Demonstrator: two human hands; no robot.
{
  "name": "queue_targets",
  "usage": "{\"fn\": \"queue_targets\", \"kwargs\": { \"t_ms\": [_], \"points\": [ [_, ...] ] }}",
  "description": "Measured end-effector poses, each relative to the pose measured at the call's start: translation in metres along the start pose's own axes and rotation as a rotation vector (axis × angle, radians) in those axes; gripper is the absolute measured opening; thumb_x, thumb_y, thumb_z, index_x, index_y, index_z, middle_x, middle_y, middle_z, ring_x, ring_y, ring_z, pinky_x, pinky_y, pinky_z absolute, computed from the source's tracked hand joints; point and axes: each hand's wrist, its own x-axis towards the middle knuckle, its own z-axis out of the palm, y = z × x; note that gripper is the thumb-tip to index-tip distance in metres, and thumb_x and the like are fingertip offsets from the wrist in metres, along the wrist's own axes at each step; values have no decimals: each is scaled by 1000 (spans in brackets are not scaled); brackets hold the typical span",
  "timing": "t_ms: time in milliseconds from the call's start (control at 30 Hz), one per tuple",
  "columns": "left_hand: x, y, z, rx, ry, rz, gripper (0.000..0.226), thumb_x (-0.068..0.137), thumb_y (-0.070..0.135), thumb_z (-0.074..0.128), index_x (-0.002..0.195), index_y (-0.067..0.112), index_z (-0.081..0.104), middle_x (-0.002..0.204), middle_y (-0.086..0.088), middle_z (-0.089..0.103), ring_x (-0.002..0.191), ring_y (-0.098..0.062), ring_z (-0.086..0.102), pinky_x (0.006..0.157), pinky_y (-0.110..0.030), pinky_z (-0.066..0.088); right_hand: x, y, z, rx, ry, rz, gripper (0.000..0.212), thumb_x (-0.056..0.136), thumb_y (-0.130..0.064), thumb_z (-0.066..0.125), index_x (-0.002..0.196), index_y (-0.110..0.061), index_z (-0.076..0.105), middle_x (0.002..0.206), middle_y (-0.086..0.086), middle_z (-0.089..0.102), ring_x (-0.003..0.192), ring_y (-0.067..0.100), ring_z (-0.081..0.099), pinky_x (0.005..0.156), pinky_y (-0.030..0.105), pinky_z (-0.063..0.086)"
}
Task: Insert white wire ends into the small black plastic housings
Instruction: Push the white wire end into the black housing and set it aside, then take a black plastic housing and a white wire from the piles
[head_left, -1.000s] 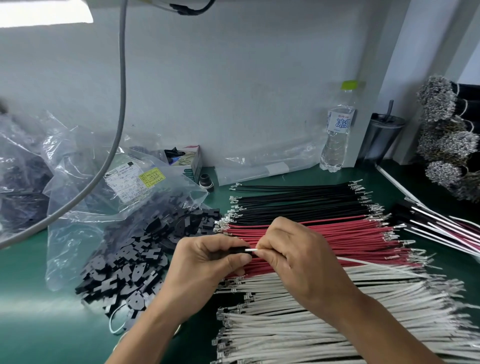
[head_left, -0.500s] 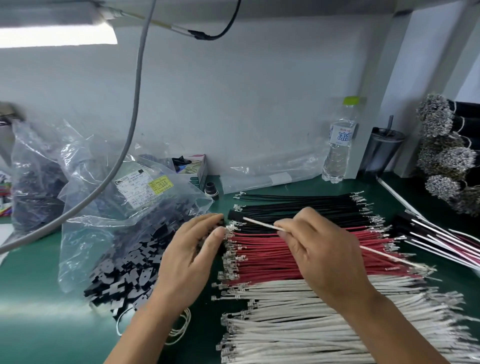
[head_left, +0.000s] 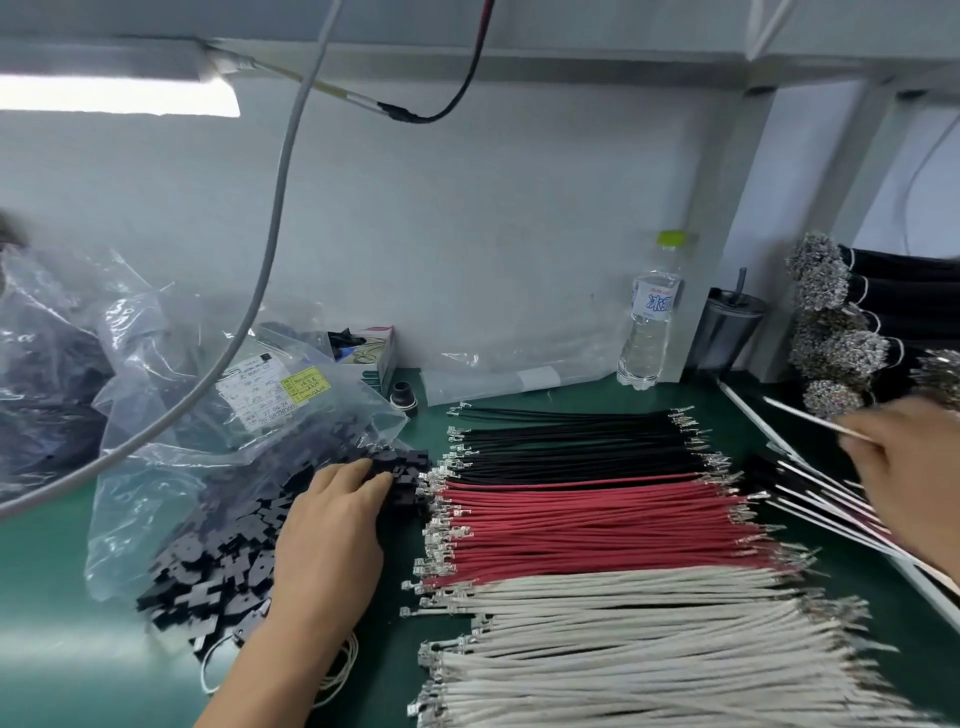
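While right hand grips wire, left hand among housings

Water bottle: white label with blue Chinese characters, the first reading "冰"; the rest unclear.
Clear plastic bag: white printed label with lines of small print, top line roughly "JC-8001-02", other lines illegible; yellow sticker beside it with handwriting too small to read.
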Motion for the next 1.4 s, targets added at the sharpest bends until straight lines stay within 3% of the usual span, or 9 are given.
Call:
{"fn": "queue_targets", "kwargs": {
  "t_ms": [133, 233, 300, 400, 567, 767, 1100, 1233, 1400],
  "points": [
    [0, -4, 0, 21, 41, 21, 53, 59, -23, 76, 101, 10, 83, 105, -9, 78, 103, -35, 69, 70, -45, 61, -38, 42, 38, -28, -244, 77, 18, 77, -5, 59, 76, -4, 78, 61, -4, 32, 54, 39, 55, 60, 52, 54],
    [1, -4, -3, 35, 81, 47, 42, 59, -16, 84, 90, 13, 85, 89, -5, 79, 88, -33, 72, 61, -40, 60, -23, 28, 40, -49, -190, 196, 19, 72, 0, 66, 86, -1, 79, 70, 12, 51, 71, 45, 59, 72, 56, 56],
    [1, -3, -3, 54, 89, 44, 35, 63, -10, 86, 87, 14, 85, 86, -3, 78, 85, -32, 71, 60, -39, 59, -10, -3, 26, 4, -163, 211, 33, 70, 0, 75, 101, -11, 78, 94, 11, 61, 90, 37, 59, 73, 45, 56],
    [1, 1, -3, 71, 82, 27, 26, 73, -1, 81, 92, 16, 84, 97, -2, 79, 94, -29, 70, 68, -42, 61, 9, -82, 4, 171, -136, 30, 28, 81, -12, 77, 104, -27, 77, 102, -2, 67, 90, 13, 53, 64, 18, 35],
    [2, 3, -6, 51, 109, 59, 18, 73, 4, 85, 87, 15, 85, 96, 1, 81, 95, -25, 75, 77, -44, 63, 40, -203, 20, 537, -451, -207, 22, 96, -25, 65, 115, -33, 73, 115, -16, 67, 105, 6, 60, 92, 32, 50],
    [-1, 2, -5, 67, 106, 60, 18, 76, 9, 85, 93, 15, 83, 87, -1, 76, 85, -28, 68, 68, -40, 58, 50, -253, 59, 494, -698, -265, 31, 99, -31, 60, 130, -30, 66, 135, -7, 63, 124, 19, 57, 102, 37, 45],
    [0, 3, -6, 48, 133, -4, 11, 83, 21, 80, 92, 15, 81, 95, 1, 72, 93, -24, 63, 77, -37, 55, 51, -250, 60, 479, -551, -334, 13, 94, -28, 69, 105, -27, 76, 110, -10, 71, 101, 14, 66, 83, 29, 50],
    [0, 4, -9, -3, 175, -48, 21, 72, 12, 87, 92, 16, 82, 92, 2, 77, 90, -25, 69, 77, -39, 55, 49, -246, 54, 447, -387, -441, 20, 99, -18, 60, 110, -23, 77, 103, -5, 76, 94, 15, 70, 85, 32, 57],
    [0, 3, -6, -82, 275, -39, 49, 66, -2, 87, 111, 15, 78, 90, -2, 73, 84, -29, 67, 66, -39, 55, 56, -243, 36, 309, -198, -518, 24, 95, -3, 57, 98, -21, 72, 86, -6, 66, 80, 15, 62, 68, 31, 54]
  ]
}}
